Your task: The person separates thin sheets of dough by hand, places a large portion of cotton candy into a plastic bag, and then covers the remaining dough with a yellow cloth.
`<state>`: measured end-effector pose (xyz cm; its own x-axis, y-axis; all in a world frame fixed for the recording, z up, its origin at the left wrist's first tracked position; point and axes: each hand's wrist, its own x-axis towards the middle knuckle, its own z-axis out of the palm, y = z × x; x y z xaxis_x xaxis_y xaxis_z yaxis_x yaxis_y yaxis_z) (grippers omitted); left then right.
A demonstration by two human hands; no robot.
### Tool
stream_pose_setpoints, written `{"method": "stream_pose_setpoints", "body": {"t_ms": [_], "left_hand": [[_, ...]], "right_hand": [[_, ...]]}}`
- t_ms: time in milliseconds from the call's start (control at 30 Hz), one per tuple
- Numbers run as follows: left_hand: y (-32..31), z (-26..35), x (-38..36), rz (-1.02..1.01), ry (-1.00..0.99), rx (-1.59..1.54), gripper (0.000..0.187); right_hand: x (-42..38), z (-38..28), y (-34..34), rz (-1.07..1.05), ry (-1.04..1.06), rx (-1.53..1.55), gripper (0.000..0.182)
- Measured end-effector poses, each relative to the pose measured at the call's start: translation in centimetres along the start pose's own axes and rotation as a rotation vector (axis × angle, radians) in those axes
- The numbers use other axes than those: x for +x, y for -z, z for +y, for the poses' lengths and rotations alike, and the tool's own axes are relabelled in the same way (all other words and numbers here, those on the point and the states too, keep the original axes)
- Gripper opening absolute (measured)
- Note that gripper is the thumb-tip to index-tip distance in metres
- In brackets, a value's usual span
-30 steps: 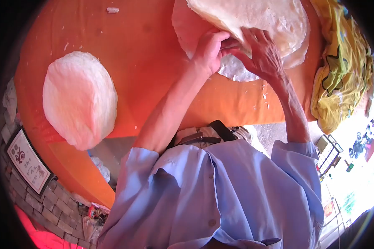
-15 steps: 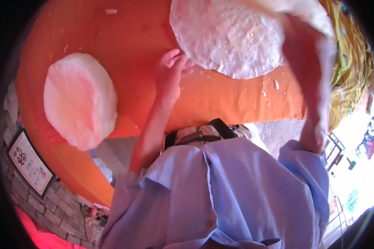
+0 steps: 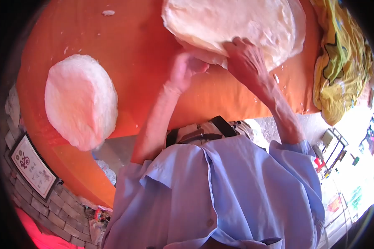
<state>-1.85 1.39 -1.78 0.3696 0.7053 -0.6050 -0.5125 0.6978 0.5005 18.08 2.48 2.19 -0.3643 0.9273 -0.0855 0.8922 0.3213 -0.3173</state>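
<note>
Large thin white round sheets [image 3: 237,25] lie overlapping at the top middle of the orange-covered table. My right hand [image 3: 246,54] has its fingers curled on the near edge of the upper sheet. Just left of it, my left hand [image 3: 186,69] is at the sheets' near left edge, blurred, its fingers partly spread and apparently holding nothing. A thick stack of white round sheets [image 3: 81,101] sits apart on the left side of the table.
Orange cloth [image 3: 133,50] covers the table. Yellow patterned fabric [image 3: 340,70] hangs at the right edge. A small white scrap [image 3: 108,13] lies at the top left. A framed sign [image 3: 33,166] stands by a brick surface at the lower left.
My right hand has come from the top right down to the near edge of the sheets. A smoother sheet now covers the rough one. My left hand has shifted slightly right.
</note>
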Motion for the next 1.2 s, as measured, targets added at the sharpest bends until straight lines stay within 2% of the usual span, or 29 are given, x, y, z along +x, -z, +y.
{"method": "stream_pose_setpoints", "body": {"t_ms": [133, 167, 200, 267, 333, 433, 500, 533, 567, 600, 667, 700, 767, 800, 867, 967, 1000, 1100, 1133, 1200], "left_hand": [[0.7, -0.6, 0.9, -0.215, -0.002, -0.149, 0.034], [-0.1, 0.0, 0.6, -0.180, -0.020, -0.186, 0.036], [-1.3, 0.7, -0.1, -0.141, -0.040, -0.228, 0.037], [-2.1, 0.6, -0.6, -0.051, -0.053, -0.273, 0.041], [-2.6, -0.3, 0.2, 0.015, -0.054, -0.120, 0.040], [-3.9, -1.2, 0.9, 0.194, -0.097, 0.071, 0.044], [-3.9, -1.6, 1.7, 0.313, -0.125, 0.078, 0.047], [-4.0, -1.8, 1.6, 0.272, -0.277, 0.003, 0.048], [-4.2, -1.3, 0.9, 0.261, -0.302, -0.021, 0.049], [-4.4, -0.4, -0.2, 0.251, -0.322, -0.043, 0.051], [-3.0, 1.0, -2.6, 0.208, -0.329, -0.054, 0.055], [-1.5, 1.8, -3.8, 0.176, -0.319, -0.039, 0.058], [1.3, 2.8, -5.0, 0.212, -0.262, 0.094, 0.060], [2.8, 2.6, -4.9, 0.310, -0.216, 0.163, 0.059], [4.1, 2.4, -5.3, 0.312, -0.224, 0.159, 0.059], [4.9, 2.3, -6.2, 0.283, -0.254, 0.167, 0.059], [5.4, 2.5, -6.2, 0.285, -0.268, 0.186, 0.058], [7.0, 2.8, -7.5, 0.327, -0.302, 0.227, 0.058], [7.6, 3.0, -7.9, 0.345, -0.320, 0.235, 0.058], [9.5, 3.2, -9.5, 0.390, -0.315, 0.245, 0.057]], "right_hand": [[0.6, -1.7, 0.1, 0.008, -0.001, 0.039, 0.030], [0.1, -2.1, -0.1, 0.014, 0.000, 0.067, 0.035], [-0.9, -2.2, 0.0, 0.097, 0.013, 0.170, 0.051], [-1.5, -1.9, -0.4, 0.172, 0.096, 0.117, 0.058], [-2.2, -1.1, -0.8, 0.180, 0.142, 0.069, 0.061], [-2.6, -0.5, 0.4, 0.172, 0.143, 0.275, 0.059], [-3.2, 2.2, 1.7, 0.256, -0.112, 0.502, 0.051], [-3.6, 4.2, 3.0, 0.306, -0.409, 0.588, 0.045], [-3.6, 7.3, 2.6, 0.500, -0.619, 0.807, 0.041], [-3.5, 10.7, 4.1, 0.639, -0.727, 0.753, 0.043], [-4.6, 18.7, 3.4, 0.725, -0.860, 0.695, 0.042], [-4.5, 20.9, 3.0, 0.733, -1.000, 0.865, 0.038], [-4.6, 21.9, 3.3, 0.604, -1.098, 1.293, 0.035], [-4.0, 20.6, 3.5, 0.520, -1.096, 1.271, 0.035], [-2.4, 18.5, 4.5, 0.373, -1.074, 1.209, 0.034], [-2.0, 19.9, 4.3, 0.029, -0.858, 0.941, 0.035], [-1.3, 19.3, 4.1, 0.077, -0.797, 0.821, 0.027], [-0.8, 17.1, 5.3, 0.403, -0.467, 0.498, 0.023], [-0.9, 15.6, 8.5, 0.446, -0.425, 0.366, 0.020], [-1.7, 17.9, 13.0, 0.516, -0.406, 0.484, 0.020]]}}
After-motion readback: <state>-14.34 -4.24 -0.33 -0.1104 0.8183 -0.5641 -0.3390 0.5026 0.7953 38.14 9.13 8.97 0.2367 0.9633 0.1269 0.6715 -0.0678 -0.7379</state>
